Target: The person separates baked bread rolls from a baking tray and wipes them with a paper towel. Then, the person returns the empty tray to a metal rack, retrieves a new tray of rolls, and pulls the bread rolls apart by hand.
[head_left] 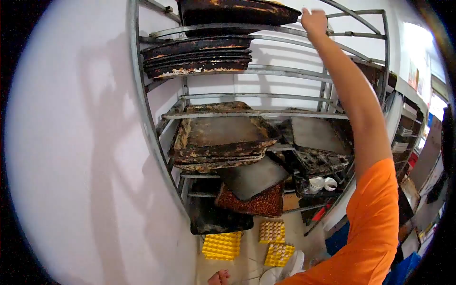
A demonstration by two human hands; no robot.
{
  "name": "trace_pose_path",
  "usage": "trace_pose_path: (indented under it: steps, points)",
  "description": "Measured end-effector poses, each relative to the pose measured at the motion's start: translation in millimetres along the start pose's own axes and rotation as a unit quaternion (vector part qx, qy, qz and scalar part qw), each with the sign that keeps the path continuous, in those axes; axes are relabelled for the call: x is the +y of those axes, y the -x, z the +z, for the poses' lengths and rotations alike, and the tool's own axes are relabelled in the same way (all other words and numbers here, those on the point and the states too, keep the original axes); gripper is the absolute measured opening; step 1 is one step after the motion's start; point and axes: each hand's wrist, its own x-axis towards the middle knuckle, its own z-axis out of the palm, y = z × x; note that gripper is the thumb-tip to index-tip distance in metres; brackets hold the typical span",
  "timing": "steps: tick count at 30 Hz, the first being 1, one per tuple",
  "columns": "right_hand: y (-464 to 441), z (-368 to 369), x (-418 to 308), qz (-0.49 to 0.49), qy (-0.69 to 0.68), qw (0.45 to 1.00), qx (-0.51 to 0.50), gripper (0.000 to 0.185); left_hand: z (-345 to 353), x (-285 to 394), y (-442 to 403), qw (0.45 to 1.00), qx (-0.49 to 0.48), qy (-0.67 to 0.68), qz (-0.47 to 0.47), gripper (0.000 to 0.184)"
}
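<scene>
My right hand [314,22] is raised high, right beside the right end of a dark, worn baking tray [237,13] on the top of the metal rack. Its fingers are blurred, and I cannot tell whether they grip the rim or only come near it. Low at the bottom edge, my left hand [219,277] shows only in part, its fingers curled in with nothing visible in them. Beneath the top tray sits a stack of blackened pans [197,57]. Lower down are a stack of crusted trays [223,133] and a tray of brown nuts or beans [251,202], partly covered by a grey sheet [256,175].
The rack's rails [256,115] cross in front of me, with a white wall [71,142] to the left. Yellow egg trays [221,245] stand on the floor. More trays [318,135] and white cups [323,184] lie at the right. Shelving [403,128] stands farther right.
</scene>
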Motion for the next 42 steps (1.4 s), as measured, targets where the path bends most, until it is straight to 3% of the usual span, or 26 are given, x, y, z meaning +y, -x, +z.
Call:
trace_pose_path:
  steps: [1,2,4,5,6,7,9,11,12,13,16,17,20,21,23,24,26,28,30,32,33,36,37,39,40,42]
  points:
    - [8,-10,-19,0.179,-0.193,0.96,-0.092,0.067,2,2,0,1.0,0.003,0.001,0.002,0.042]
    - [24,-17,-39,0.344,-0.369,0.845,-0.177,0.076,3,5,0,1.0,0.005,0.002,0.003,0.042]
    - [59,-45,-96,0.464,-0.424,0.688,-0.362,0.099,6,9,-2,1.0,0.007,0.0,0.007,0.042]
    - [71,-64,-133,0.49,-0.432,0.641,-0.404,0.088,6,11,-3,1.0,0.006,0.0,0.009,0.042]
    - [81,-96,-179,0.486,-0.441,0.638,-0.403,0.093,7,14,-4,1.0,0.003,0.001,0.011,0.042]
    - [73,-63,-163,0.437,-0.452,0.618,-0.473,0.104,8,17,-4,1.0,0.003,0.001,0.013,0.042]
    - [60,-46,-174,0.475,-0.493,0.613,-0.395,0.097,11,22,-3,1.0,0.003,0.003,0.017,0.042]
    - [52,-34,-180,0.501,-0.516,0.637,-0.277,0.086,11,27,0,1.0,0.004,0.003,0.02,0.042]
    - [45,-12,-162,0.478,-0.569,0.593,-0.309,0.061,12,30,2,1.0,0.006,0.004,0.022,0.042]
    - [40,-3,-158,0.478,-0.57,0.591,-0.313,0.061,12,31,5,1.0,0.007,0.006,0.022,0.042]
    - [39,-8,-168,0.504,-0.534,0.634,-0.242,0.033,12,33,15,1.0,0.009,0.01,0.023,0.042]
    - [43,-10,-172,0.506,-0.535,0.631,-0.245,0.033,12,33,18,1.0,0.009,0.01,0.023,0.042]
    - [57,20,-151,0.516,-0.622,0.534,-0.247,0.04,11,41,30,0.999,0.009,0.018,0.031,0.042]
    - [87,-26,-170,0.458,-0.583,0.642,-0.197,0.066,11,47,34,0.999,0.006,0.025,0.038,0.042]
    - [100,-23,-156,0.525,-0.623,0.543,-0.201,0.047,12,72,35,0.997,0.001,0.041,0.067,0.042]
    - [115,-66,-184,0.541,-0.652,0.504,-0.168,0.042,15,105,33,0.997,0.007,0.042,0.067,0.042]
    - [131,-105,-189,0.549,-0.659,0.471,-0.207,0.045,22,204,14,0.996,-0.025,-0.071,0.044,0.039]
    - [144,-148,-200,0.564,-0.656,0.449,-0.223,0.046,22,211,-36,0.975,-0.055,0.04,0.211,0.042]
    - [155,-181,-208,0.522,-0.688,0.43,-0.264,0.047,29,289,-64,0.96,-0.124,0.128,0.215,0.051]
    - [169,-210,-208,0.56,-0.676,0.42,-0.232,0.047,44,359,-98,0.917,-0.201,0.203,0.279,0.066]
    - [174,-228,-208,0.59,-0.662,0.417,-0.198,0.047,55,390,-116,0.88,-0.243,0.31,0.267,0.065]
    - [215,-299,-180,0.53,-0.722,0.419,-0.15,0.053,73,485,-136,0.783,-0.365,0.482,0.143,0.076]
    - [233,-334,-171,0.523,-0.731,0.416,-0.143,0.055,78,506,-132,0.782,-0.362,0.483,0.154,0.076]
    - [274,-411,-145,0.536,-0.706,0.443,-0.135,0.057,94,536,-105,0.735,-0.382,0.554,0.087,0.085]
    - [299,-446,-125,0.531,-0.715,0.432,-0.144,0.058,101,546,-73,0.796,-0.346,0.475,0.144,0.1]
    - [359,-516,-74,0.549,-0.708,0.414,-0.162,0.059,101,516,-40,0.818,-0.354,0.433,0.136,0.097]
